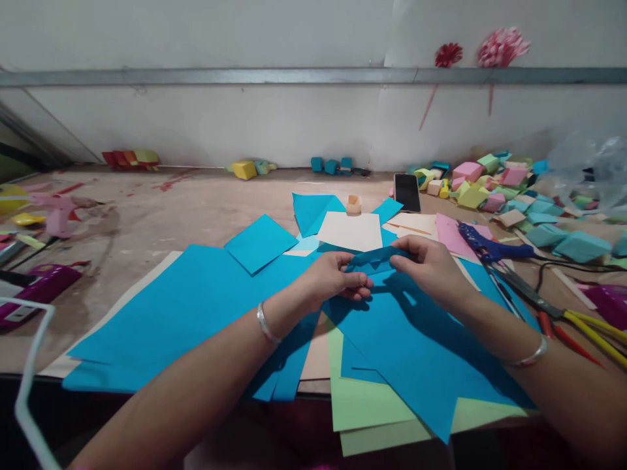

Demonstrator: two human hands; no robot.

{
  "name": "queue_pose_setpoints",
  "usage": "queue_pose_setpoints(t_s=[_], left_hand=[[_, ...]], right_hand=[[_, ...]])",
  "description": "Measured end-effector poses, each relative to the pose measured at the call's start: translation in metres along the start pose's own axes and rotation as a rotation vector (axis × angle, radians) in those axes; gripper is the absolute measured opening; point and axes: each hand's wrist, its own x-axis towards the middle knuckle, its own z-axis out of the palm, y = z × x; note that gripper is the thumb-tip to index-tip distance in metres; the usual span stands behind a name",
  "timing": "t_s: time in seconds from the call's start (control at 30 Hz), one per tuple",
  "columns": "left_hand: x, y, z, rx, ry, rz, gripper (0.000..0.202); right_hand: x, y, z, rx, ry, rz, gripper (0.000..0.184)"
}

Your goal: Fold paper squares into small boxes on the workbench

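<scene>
Between my two hands is a narrow piece of blue paper (pixel 373 261), held above the blue sheets. My left hand (pixel 345 279) pinches its left end, fingers closed. My right hand (pixel 425 266) grips the right end between thumb and fingers. Large blue sheets (pixel 196 313) spread beneath both forearms, with green sheets (pixel 367 408) partly under them. A cream sheet (pixel 350 230) lies just beyond my hands, and a small folded paper box (pixel 354 204) stands at its far edge. A blue square (pixel 260 243) rests to the left.
On the right lie a blue glue gun (pixel 494 248), scissors (pixel 533 297) and yellow-handled pliers (pixel 595 329). A phone (pixel 407 192) sits by a heap of coloured paper boxes (pixel 509 189). A pink glue gun (pixel 56 212) is at far left. Blue boxes (pixel 331 166) line the wall.
</scene>
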Motion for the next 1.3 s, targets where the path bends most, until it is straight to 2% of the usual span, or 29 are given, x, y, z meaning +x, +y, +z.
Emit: queue_pose_setpoints(t_s=[0.2, 0.33, 0.5, 0.7, 0.97, 1.07, 1.17, 1.3], left_hand=[[0.002, -0.003, -0.003, 0.005, 0.002, -0.029, 0.021], [0.002, -0.003, -0.002, -0.005, -0.002, -0.027, 0.025], [0.000, 0.000, 0.001, -0.064, -0.032, -0.047, 0.015], [0.002, -0.002, -0.007, -0.091, -0.160, 0.007, 0.036], [0.001, -0.001, 0.003, 0.097, 0.021, 0.115, 0.019], [0.002, -0.002, 0.005, 0.065, 0.043, 0.081, 0.019], [0.005, -0.003, 0.004, -0.030, 0.043, 0.024, 0.022], [0.007, -0.004, 0.004, -0.069, 0.058, 0.018, 0.022]], right_hand=[[0.002, 0.003, -0.002, 0.006, -0.023, -0.021, 0.024], [0.000, 0.002, 0.000, 0.053, -0.085, -0.052, 0.025], [0.003, 0.005, -0.001, 0.068, -0.061, 0.002, 0.028], [0.008, 0.009, -0.003, 0.079, -0.102, 0.066, 0.027], [-0.003, 0.004, 0.006, 0.060, -0.200, 0.033, 0.021], [-0.005, 0.004, 0.006, -0.025, -0.180, -0.029, 0.033], [-0.005, 0.004, 0.004, -0.109, -0.135, -0.173, 0.044], [-0.007, 0.000, 0.004, -0.146, -0.146, -0.274, 0.018]])
